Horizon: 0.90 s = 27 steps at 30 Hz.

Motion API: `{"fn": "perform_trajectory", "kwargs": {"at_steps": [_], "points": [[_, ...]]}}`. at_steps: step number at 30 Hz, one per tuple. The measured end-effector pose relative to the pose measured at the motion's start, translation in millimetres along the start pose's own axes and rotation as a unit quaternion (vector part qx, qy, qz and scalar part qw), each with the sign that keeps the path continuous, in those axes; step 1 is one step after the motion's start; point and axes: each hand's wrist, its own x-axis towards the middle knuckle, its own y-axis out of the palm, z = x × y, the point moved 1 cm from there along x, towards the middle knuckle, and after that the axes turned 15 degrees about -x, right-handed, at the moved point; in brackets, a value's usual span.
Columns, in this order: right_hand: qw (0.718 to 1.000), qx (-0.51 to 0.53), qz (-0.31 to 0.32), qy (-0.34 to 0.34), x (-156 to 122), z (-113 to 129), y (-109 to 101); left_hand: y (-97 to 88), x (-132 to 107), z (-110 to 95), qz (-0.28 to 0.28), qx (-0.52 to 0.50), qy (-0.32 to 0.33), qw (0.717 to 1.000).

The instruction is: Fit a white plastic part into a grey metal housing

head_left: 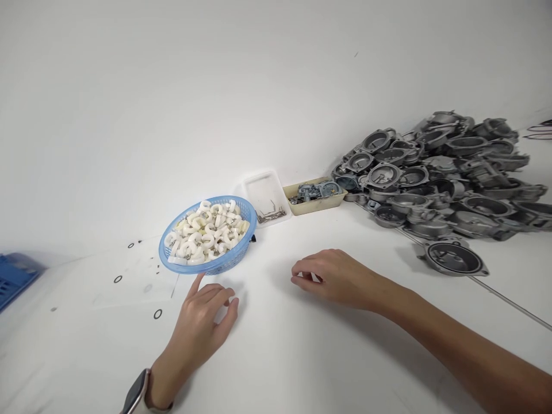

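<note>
Blue basket (226, 264) of white curved pieces (207, 231): just beyond my left hand (202, 325), forefinger by its near rim; right hand (334, 277) farther right; both empty, fingers loose.

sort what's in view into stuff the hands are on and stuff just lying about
In hand: round blue plastic basket, nearest the left hand; white curved plastic pieces inside it.
Lying about: pile of grey cast-metal housings; clear plastic tray; beige tray of metal parts; small black rings.

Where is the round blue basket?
In the head view, the basket sits left of centre, just beyond the left hand, with a clear tray to its right.
</note>
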Motion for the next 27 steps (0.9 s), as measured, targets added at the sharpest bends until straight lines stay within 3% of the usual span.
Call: {"fn": "perform_trajectory", "kwargs": {"at_steps": [17, 27], "points": [[1.000, -0.003, 0.004, 0.007, 1, 0, -1, -1.3, -1, 10, -0.014, 0.008, -0.019, 1.000], [1.000, -0.004, 0.000, -0.002, -1, 0, 0, 0.0, -1, 5, -0.016, 0.001, -0.029, 0.999]]}}
